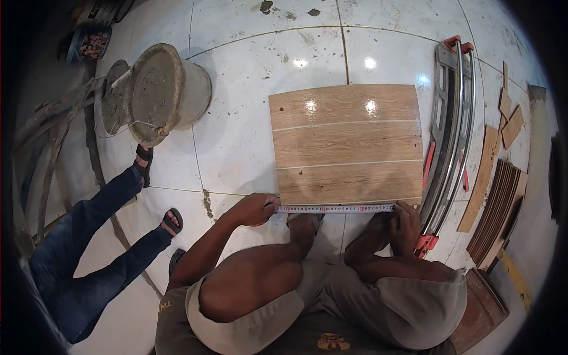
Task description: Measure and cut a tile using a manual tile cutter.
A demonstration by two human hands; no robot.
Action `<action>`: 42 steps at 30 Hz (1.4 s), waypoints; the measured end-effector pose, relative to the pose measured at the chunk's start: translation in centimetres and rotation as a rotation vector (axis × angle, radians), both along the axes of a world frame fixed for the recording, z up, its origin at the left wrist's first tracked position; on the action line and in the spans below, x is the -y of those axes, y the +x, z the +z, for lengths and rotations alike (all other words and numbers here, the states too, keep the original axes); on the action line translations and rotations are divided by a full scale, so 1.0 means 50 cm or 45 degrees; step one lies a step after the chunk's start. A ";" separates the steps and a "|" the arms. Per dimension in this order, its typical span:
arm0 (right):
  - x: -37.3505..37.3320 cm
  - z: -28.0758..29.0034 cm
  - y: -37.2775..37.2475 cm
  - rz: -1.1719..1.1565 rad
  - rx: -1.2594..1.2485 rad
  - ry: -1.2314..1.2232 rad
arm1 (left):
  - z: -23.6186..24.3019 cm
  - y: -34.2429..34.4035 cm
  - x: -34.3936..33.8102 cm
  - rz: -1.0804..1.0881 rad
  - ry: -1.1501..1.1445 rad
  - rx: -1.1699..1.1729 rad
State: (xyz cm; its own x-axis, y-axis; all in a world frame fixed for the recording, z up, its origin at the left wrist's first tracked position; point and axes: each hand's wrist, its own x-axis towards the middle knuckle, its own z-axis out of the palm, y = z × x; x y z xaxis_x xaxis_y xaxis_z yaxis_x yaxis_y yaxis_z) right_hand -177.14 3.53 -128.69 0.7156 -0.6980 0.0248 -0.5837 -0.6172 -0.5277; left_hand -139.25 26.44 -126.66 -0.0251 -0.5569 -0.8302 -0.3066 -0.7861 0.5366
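Note:
A glossy wood-look tile (349,142) with light stripes lies on the floor before me. Along its near edge stretches a tape measure (331,209), its pale marked blade drawn out straight. My left hand (257,210) is closed at the tile's near left corner, gripping the left end of the tape. At the near right corner my right hand (406,228) pinches the other stretch of the blade against the tile edge. The fingertips of both hands are partly hidden.
Right of the tile stands a manual tile cutter (452,142) with metal rails and red ends. Beyond it are cut tile strips (482,177) and a tile stack (497,213). A bucket of grey mortar (157,97) stands far left, near a person in jeans (106,242).

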 end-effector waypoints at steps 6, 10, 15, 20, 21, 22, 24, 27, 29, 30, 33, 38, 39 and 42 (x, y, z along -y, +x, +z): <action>-0.001 0.001 -0.001 -0.021 0.008 -0.014 | -0.016 -0.008 -0.016 -0.151 -0.086 0.054; -0.001 -0.002 -0.003 -0.017 0.045 -0.033 | 0.002 -0.005 0.011 -0.171 0.023 0.027; -0.003 -0.005 -0.004 -0.018 0.055 -0.045 | -0.004 -0.001 0.005 -0.144 -0.014 0.008; -0.004 -0.010 -0.009 -0.012 0.050 -0.054 | 0.003 0.000 0.021 -0.148 0.049 -0.039; -0.004 -0.010 -0.009 -0.011 0.050 -0.053 | 0.004 0.001 0.022 -0.135 0.070 -0.061; -0.004 -0.009 -0.009 -0.013 0.038 -0.041 | 0.004 0.002 0.023 -0.135 0.071 -0.061; -0.004 -0.008 -0.009 -0.013 0.025 -0.028 | 0.003 0.003 0.023 -0.145 0.079 -0.078; -0.004 -0.008 -0.009 -0.010 0.025 -0.014 | -0.012 0.004 0.013 -0.183 0.045 -0.049; -0.004 -0.008 -0.009 -0.019 0.032 -0.020 | -0.020 0.004 0.010 -0.195 -0.001 -0.024; -0.003 -0.007 -0.010 -0.020 0.029 -0.024 | -0.024 0.004 0.011 -0.208 -0.048 0.001; -0.005 -0.007 -0.010 -0.022 0.036 -0.003 | -0.025 0.008 0.010 -0.195 0.031 -0.075; -0.006 0.000 -0.005 -0.011 0.031 0.015 | -0.027 0.012 0.007 -0.204 0.036 -0.114; -0.005 -0.001 -0.006 -0.013 0.030 0.014 | -0.025 0.011 0.010 -0.183 0.051 -0.124; -0.004 -0.001 -0.006 0.007 0.045 0.011 | -0.023 0.011 0.009 -0.157 0.038 -0.127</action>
State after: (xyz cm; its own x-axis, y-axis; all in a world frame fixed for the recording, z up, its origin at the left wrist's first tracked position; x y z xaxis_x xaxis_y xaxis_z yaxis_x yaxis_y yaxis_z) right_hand -177.44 3.71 -128.74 0.7183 -0.6943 0.0441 -0.5613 -0.6158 -0.5529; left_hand -138.71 25.98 -127.82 -0.1752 -0.5199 -0.8361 -0.3483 -0.7616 0.5465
